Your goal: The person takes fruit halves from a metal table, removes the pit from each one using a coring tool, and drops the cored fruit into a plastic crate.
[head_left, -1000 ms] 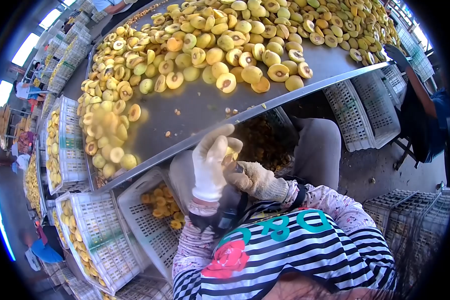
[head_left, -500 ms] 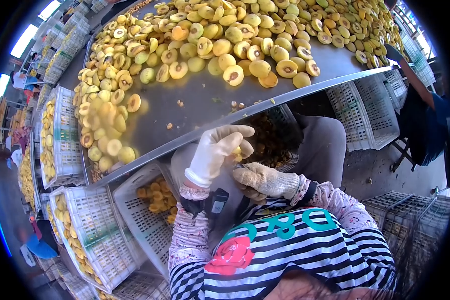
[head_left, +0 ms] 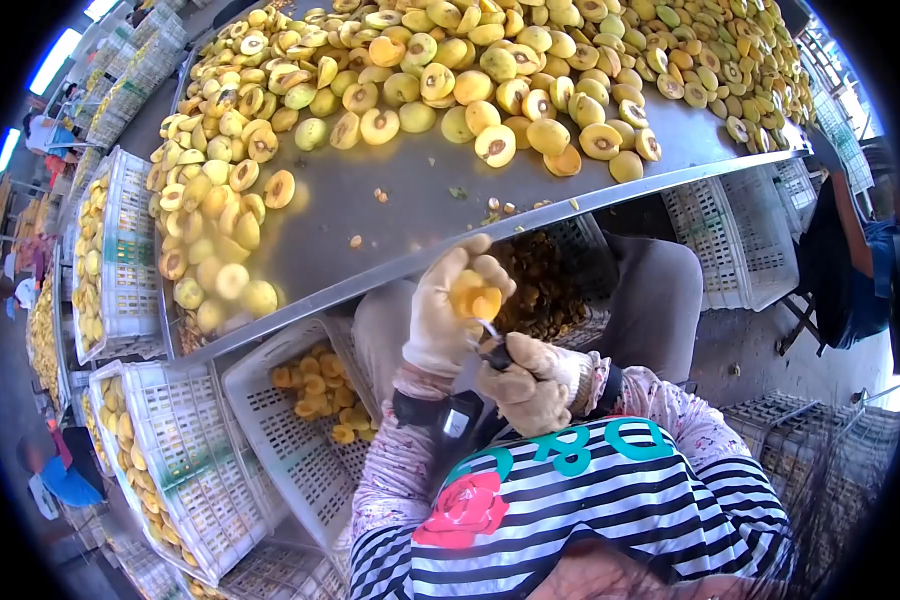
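Note:
My left hand [head_left: 438, 315], in a whitish glove, is raised just past the table's near edge. Its fingers are curled round a yellow apricot half [head_left: 476, 302], palm side toward me. My right hand [head_left: 542, 385], in a stained knit glove, grips a small pitting tool with a dark handle [head_left: 494, 351]. The tool's thin metal tip points up at the fruit and appears to touch its lower edge. Halved apricots [head_left: 495, 145], many with brown stones showing, are heaped on the metal table [head_left: 370, 215].
A white crate [head_left: 255, 395] with orange fruit pieces stands at my left knee. Below the table edge, another holds dark bits [head_left: 542, 285]. Fruit-filled crates [head_left: 185, 470] line the left side. More crates [head_left: 735, 235] and a person in dark clothing [head_left: 850, 250] are at right.
My left hand has turned, bringing the apricot half into clear view. My right hand has rotated so the tool's handle and tip now show. The view has shifted slightly.

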{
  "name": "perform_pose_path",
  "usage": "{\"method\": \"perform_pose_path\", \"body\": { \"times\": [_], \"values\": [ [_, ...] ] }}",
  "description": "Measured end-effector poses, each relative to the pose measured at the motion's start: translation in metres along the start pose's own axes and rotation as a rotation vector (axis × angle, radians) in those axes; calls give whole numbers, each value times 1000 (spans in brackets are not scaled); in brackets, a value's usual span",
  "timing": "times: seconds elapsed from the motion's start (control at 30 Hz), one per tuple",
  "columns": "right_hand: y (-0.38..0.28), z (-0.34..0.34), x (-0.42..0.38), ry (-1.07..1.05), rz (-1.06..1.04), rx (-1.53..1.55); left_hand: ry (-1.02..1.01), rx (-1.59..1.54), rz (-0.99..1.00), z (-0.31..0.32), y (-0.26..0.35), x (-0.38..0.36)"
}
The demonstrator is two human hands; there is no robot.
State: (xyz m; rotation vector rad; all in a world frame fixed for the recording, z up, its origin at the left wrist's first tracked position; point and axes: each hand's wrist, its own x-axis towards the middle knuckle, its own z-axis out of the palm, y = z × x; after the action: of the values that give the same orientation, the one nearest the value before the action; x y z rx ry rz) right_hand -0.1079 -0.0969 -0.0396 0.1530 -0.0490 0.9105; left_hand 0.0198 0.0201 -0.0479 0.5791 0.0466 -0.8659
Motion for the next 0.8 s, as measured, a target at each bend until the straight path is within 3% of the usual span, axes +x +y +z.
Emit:
{"method": "perform_pose_path", "body": {
  "times": [0.03,0.07,0.17,0.2,0.27,0.3,0.33,0.37,0.43,0.47,0.5,0.57,0.63,0.7,0.77,0.8],
  "values": [
    [1,3,1,-102,0,27,135,-188,10,0,-4,-2],
    [0,-5,-4,-62,-29,115,168,-155,78,0,-5,-6],
    [-3,-14,-12,109,-161,-62,340,172,332,11,13,-30],
    [-4,-12,-14,306,-200,-94,303,529,508,6,20,-42],
    [-8,-11,-18,489,-269,-223,367,918,712,11,43,-72],
    [-9,-11,-21,565,-293,-304,453,1161,714,-3,60,-81],
    [-8,-2,-22,662,-345,-319,511,1648,626,-8,84,-88],
    [-10,-2,-25,630,-343,-298,388,2274,413,-23,109,-100],
    [-16,1,-31,572,-360,-266,390,2131,279,8,117,-96],
    [-14,7,-32,621,-416,-362,476,1738,216,31,113,-83],
    [-14,8,-35,610,-422,-371,407,1622,225,66,108,-65],
    [-13,9,-41,620,-449,-416,73,1809,507,62,99,-8],
    [-15,13,-51,598,-480,-437,-39,1925,561,57,85,56],
    [-16,17,-60,627,-537,-474,-157,2148,814,46,68,117],
    [-18,14,-65,608,-561,-401,-33,2166,616,47,47,153],
    [-20,18,-67,634,-559,-401,112,2100,194,65,39,159]
  ]
}}
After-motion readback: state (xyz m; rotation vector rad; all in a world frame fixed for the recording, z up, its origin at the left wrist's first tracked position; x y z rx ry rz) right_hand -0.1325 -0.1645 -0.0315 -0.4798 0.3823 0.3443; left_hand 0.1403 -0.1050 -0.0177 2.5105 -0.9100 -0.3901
